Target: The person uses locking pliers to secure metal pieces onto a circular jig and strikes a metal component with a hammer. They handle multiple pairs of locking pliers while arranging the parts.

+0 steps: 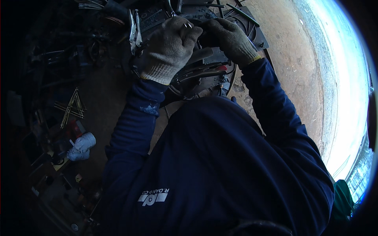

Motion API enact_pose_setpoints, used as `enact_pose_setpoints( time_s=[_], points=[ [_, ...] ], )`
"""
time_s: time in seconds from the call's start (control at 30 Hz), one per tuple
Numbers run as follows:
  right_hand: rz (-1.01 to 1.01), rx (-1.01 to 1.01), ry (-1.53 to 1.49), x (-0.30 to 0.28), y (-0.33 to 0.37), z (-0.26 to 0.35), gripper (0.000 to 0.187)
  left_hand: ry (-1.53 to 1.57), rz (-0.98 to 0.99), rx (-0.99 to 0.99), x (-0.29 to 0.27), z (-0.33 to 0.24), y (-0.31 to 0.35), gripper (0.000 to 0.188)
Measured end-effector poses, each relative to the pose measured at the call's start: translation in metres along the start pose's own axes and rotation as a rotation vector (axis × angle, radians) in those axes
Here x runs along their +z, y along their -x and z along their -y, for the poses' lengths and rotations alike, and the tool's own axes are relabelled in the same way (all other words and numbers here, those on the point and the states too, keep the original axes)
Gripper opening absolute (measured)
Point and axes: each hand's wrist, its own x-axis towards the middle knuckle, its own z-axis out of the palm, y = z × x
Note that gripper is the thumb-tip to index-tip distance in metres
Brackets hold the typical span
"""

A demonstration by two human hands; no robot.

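Both my hands wear grey knitted gloves and meet over a dark, cluttered work surface. My left hand (170, 51) is closed, thumb against the curled fingers. A small shiny bit (188, 25) shows at its fingertips, too little to name. My right hand (233, 41) curls toward the left one around something dark that I cannot make out. Beside my left hand lie silver locking pliers (135, 30). Below the hands is a dark long-handled tool (202, 74) with a red part near its right end.
Dark metal bars (246, 16) and a flat plate (258, 37) lie at the far right of the work surface. On the floor to the left are crossed thin rods (71, 107) and a white bundle (82, 146). Brown ground (291, 70) stretches to the right, toward bright daylight.
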Motion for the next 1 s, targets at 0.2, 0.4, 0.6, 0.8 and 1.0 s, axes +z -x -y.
enact_pose_setpoints(
  time_s=[0.2, 0.4, 0.6, 0.8, 1.0],
  points=[
    [0.169, -0.257, 0.070, -0.014, 0.000, 0.007, 0.037, 0.526, -0.095, -0.105, -0.010, 0.016, -0.011, 0.030],
    [0.022, -0.251, 0.722, -0.023, -0.005, 0.036, 0.042, 0.495, -0.151, -0.030, -0.005, 0.007, -0.005, 0.020],
    [0.096, -0.258, 0.595, -0.020, -0.005, 0.040, 0.027, 0.442, -0.159, -0.050, -0.008, 0.008, -0.005, 0.020],
    [0.200, -0.340, 0.565, -0.025, -0.006, 0.039, 0.027, 0.469, -0.185, -0.103, -0.011, 0.007, -0.004, 0.022],
    [0.090, -0.184, 0.722, -0.015, -0.009, 0.045, 0.055, 0.430, -0.202, -0.056, -0.012, 0.009, -0.002, 0.022]
  ],
)
